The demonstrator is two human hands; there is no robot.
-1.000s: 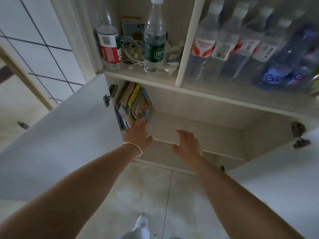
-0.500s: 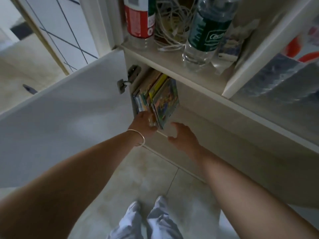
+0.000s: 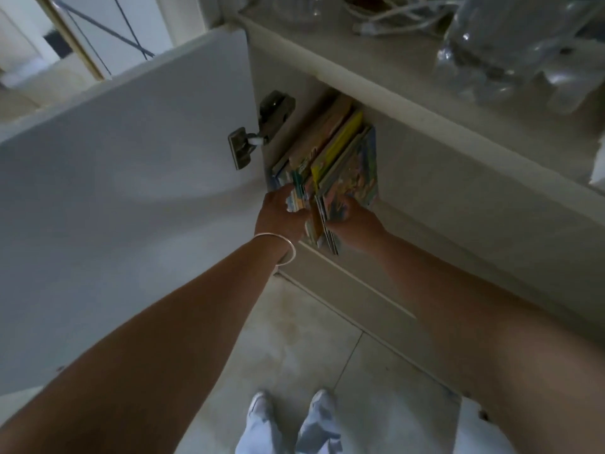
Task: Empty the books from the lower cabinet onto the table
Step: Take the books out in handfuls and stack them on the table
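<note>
Both my hands have closed in on the books since a moment ago, when my right hand hovered clear of them with spread fingers. Now my left hand presses against the left side of the stack, fingers laid along the spines, and my right hand grips the right side, fingers curled over the colourful front cover. Between them the stack is squeezed, and its near bottom corner juts out past the front edge of the lower cabinet floor.

My view has dropped closer as well, so the bottles that stood tall before now show only their bases. The books stand upright in the left end of the lower cabinet, against its left wall just beside the hinge of the open door. On the shelf above lie clear plastic bottles and a white cable. A thin bracelet circles my left wrist.
</note>
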